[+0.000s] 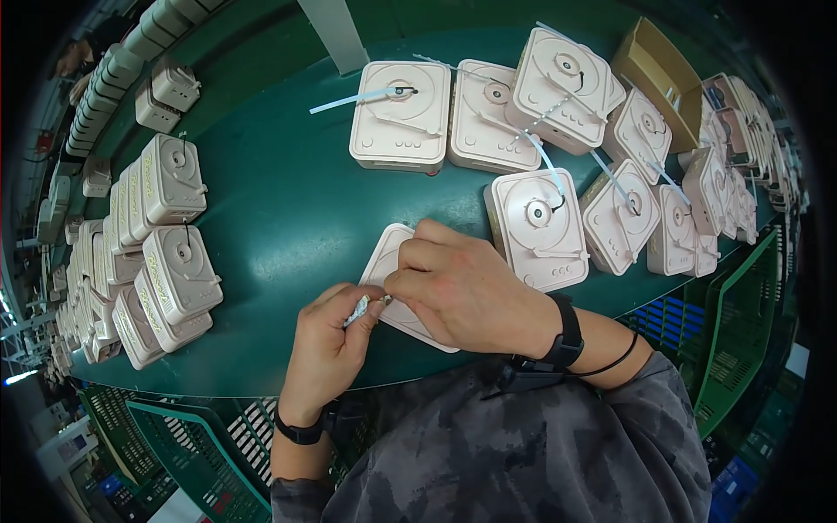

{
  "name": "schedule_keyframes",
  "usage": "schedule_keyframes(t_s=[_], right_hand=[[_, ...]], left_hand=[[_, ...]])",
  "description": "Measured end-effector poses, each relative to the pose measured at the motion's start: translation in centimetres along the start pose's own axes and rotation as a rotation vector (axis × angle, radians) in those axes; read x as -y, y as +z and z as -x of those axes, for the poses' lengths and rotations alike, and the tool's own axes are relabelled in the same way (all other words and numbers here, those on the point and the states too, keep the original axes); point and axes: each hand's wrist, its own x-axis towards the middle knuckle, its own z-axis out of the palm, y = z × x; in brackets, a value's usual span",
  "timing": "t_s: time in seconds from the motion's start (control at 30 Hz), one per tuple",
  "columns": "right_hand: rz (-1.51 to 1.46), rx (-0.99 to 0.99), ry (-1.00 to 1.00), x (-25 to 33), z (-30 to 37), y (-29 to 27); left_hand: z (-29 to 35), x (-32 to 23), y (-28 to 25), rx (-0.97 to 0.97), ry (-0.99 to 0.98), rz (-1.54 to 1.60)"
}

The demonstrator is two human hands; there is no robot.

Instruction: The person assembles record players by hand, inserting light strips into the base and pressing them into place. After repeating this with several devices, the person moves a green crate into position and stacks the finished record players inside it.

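Observation:
A pale pink, box-shaped device [389, 250] lies on the table in front of me, largely covered by my hands. Pinched in my left hand [327, 344] is a small crumpled whitish-blue strip [357, 310], its end poking out between thumb and forefinger. My right hand [475, 283] reaches over the device with fingers pressed together, its fingertips meeting those of the left. Whatever sits between the right fingertips is hidden. Just right of that hand stands a turntable-shaped pink device [539, 228], with a light blue strip [549, 166] attached to a short black cord.
More pink turntable-shaped devices [401, 113] stand along the back and right, several with strips. Stacked devices [174, 266] fill the left side of the green table [288, 235]. A cardboard box [658, 78] is at the back right. Green crates [196, 449] flank me below the table edge.

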Motion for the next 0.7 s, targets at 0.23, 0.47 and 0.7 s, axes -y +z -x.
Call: schedule_keyframes(t_s=[0.23,0.47,0.7], right_hand=[[-0.022,-0.082,-0.034,-0.2,0.1,0.5],[0.013,-0.137,-0.067,-0.2,0.3,1.1],[0.002,-0.192,-0.073,-0.1,0.4,1.2]], left_hand=[[-0.1,-0.3,-0.1,0.024,0.007,-0.041],[0.1,-0.8,0.6,-0.007,0.092,-0.261],[0.5,-0.4,1.7,-0.113,0.144,-0.288]])
